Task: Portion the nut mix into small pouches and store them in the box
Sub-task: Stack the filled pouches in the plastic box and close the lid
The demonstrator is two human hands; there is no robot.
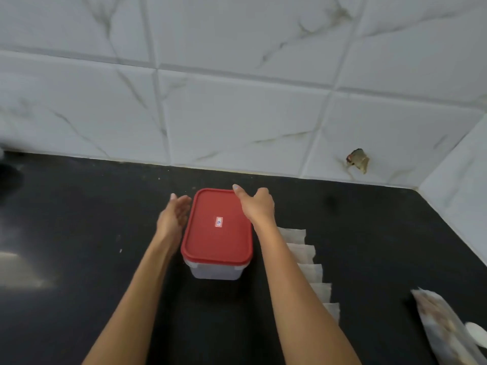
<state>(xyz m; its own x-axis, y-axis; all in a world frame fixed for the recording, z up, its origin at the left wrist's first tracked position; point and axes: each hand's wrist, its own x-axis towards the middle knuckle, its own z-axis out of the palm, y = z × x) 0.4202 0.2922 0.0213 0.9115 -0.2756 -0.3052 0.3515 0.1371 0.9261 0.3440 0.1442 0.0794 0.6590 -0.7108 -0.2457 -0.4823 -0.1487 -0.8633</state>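
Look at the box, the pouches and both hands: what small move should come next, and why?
Probably lift the red lid off. It sits closed on the clear box, the right hand rests at its far right corner, and the left hand is open beside it. The pouches lie in a row alongside, seemingly unfilled, so the box must open first.

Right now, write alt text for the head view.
A clear box with a red lid sits on a black counter; the right hand rests on the lid's far right corner, the open left hand beside it. Empty pouches lie in a row at right.
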